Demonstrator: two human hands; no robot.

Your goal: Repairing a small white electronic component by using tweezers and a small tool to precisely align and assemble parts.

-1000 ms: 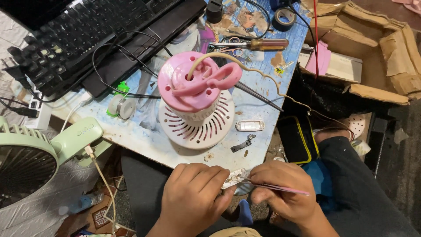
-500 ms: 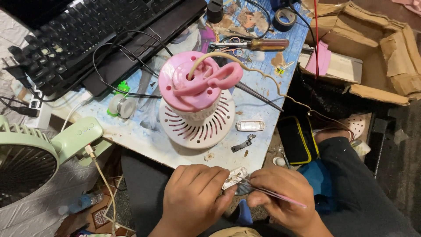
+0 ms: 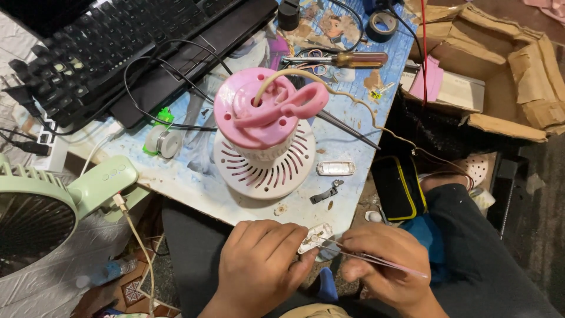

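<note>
Table: my blue painted wooden tabletop (image 3: 176,176), cluttered.
Left hand (image 3: 259,265): my fingers pinch the small white flat part (image 3: 315,238), below the table edge.
Right hand (image 3: 385,268): fingers pressed on thin pink tweezers (image 3: 376,259), tips touching the part.

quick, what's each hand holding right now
Left hand: closed on a small circuit board.
Right hand: closed, pinching pink tweezers whose tips reach the board.
</note>
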